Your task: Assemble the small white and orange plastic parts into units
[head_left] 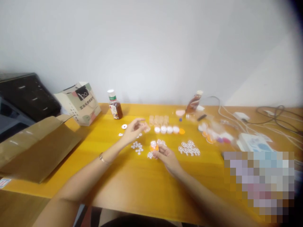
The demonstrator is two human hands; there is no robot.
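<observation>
Two bare hands over the desk (132, 176). Right hand (167, 155), just below centre of frame: thumb and fingers closed on the edge of an orange piece (154, 148), with a small white piece (153, 143) at its top. Left hand (133, 130), centre of frame: raised, fingers loosely bent; a pale blur lies at the fingertips, so cannot tell whether anything is held.

Near the hands: small white discs (137, 146) scattered below the left hand; white cut-outs (189, 148) in a heap right of the right hand. Above, a row of white caps (167, 129) ending at an orange disc (181, 131); clear blocks (159, 120) behind.

Farther out: a bottle (115, 108) upper left of centre, a paper bag (82, 104) at its left.

Risk, judged: the white piece may drop if the orange piece tilts or the grip slackens; a low pass of the left wrist could scatter the discs.
</observation>
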